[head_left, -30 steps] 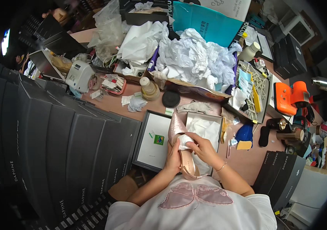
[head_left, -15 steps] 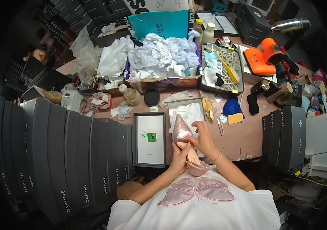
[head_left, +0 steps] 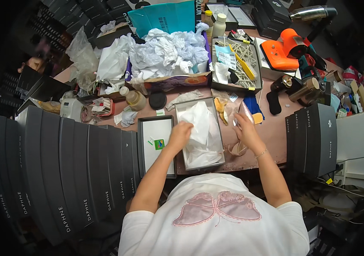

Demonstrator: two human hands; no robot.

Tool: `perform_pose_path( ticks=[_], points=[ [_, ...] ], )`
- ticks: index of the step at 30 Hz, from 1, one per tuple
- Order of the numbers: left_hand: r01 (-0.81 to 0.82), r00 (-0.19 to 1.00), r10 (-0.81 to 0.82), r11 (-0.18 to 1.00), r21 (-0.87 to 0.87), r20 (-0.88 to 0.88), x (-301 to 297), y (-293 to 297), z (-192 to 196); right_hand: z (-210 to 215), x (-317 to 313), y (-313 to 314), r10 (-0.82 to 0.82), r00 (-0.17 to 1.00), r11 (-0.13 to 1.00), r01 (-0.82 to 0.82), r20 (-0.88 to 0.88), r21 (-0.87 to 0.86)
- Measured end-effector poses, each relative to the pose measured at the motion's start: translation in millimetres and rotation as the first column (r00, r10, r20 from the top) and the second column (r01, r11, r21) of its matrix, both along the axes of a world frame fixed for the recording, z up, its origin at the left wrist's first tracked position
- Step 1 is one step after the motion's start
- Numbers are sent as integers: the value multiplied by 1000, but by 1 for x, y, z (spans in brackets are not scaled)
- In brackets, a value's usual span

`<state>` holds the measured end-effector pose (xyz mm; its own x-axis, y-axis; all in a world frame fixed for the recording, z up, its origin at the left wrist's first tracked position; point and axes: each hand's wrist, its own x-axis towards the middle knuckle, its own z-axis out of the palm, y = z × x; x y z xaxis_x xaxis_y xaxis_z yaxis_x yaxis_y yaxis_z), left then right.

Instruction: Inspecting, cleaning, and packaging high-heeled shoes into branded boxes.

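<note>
Head view, left hand: left hand (head_left: 179, 135) pinching the white tissue paper (head_left: 202, 128), grip closed on its edge.
Box: open shoe box (head_left: 179, 112) at the counter's (head_left: 276, 132) near edge, paper inside.
Right hand: right hand (head_left: 246, 130) on a beige shoe (head_left: 237, 148) beside the box; can't tell how tight that grip is.

I see open box (head_left: 181, 141) mid-surface (head_left: 271, 132) | tissue paper (head_left: 203, 130) in it | lid (head_left: 156, 147) just left | stacked boxes (head_left: 71, 170) far left | shoe (head_left: 238, 147) right of box | crumpled paper pile (head_left: 165, 53) behind
</note>
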<state>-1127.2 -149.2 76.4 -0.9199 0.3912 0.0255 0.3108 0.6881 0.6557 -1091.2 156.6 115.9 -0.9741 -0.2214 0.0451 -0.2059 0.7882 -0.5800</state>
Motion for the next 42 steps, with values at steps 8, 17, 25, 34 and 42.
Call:
perform_pose_path(
  ticks=[8, 17, 25, 34, 42],
  points=[
    [-328, 938, 338, 791, -516, -79, 32, -139, 33, -41, 40, -110, 463, 838, 815, -530, 287, 234],
    [-376, 834, 108, 829, 413, 541, 59, -39, 14, -61, 51, -113, 375, 884, 902, -417, 279, 111],
    [-602, 708, 26, 545, 584, 706, 41, -35, 3, -12, 32, -60, 217, 841, 860, 76, 495, -505],
    [-414, 723, -411, 386, 824, 556, 60, 49, 66, 74, 19, -90, 576, 738, 176, 309, 352, -935],
    [-118, 933, -255, 450, 885, 254, 15, 20, -26, 55, -4, -77, 469, 743, 365, 330, 478, -870]
  ],
)
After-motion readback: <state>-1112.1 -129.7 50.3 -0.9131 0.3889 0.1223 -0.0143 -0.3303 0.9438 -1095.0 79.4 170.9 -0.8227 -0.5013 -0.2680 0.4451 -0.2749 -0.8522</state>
